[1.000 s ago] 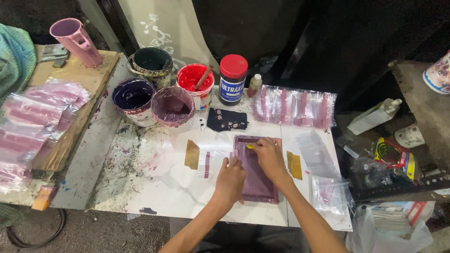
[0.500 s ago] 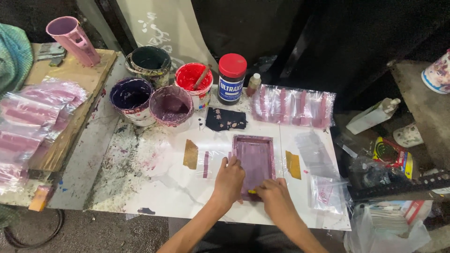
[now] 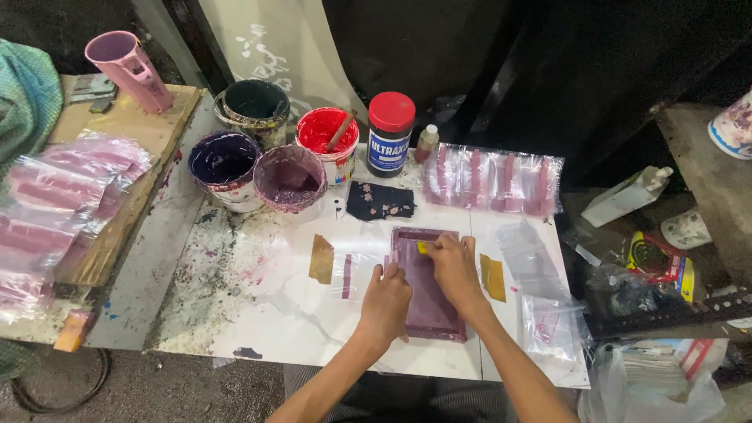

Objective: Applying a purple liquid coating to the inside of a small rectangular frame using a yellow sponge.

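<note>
Two hands rest on the purple printing frame: left hand flat on its left edge, right hand gripping a small yellow squeegee.

Four paint tubs, perhaps one jar

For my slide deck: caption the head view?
Both hands press a purple printing frame beside paint pots.

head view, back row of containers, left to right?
Pink cup → dark green bucket → red paint tub → red-lidded jar → small bottle → clear bags with pink stripes
</note>
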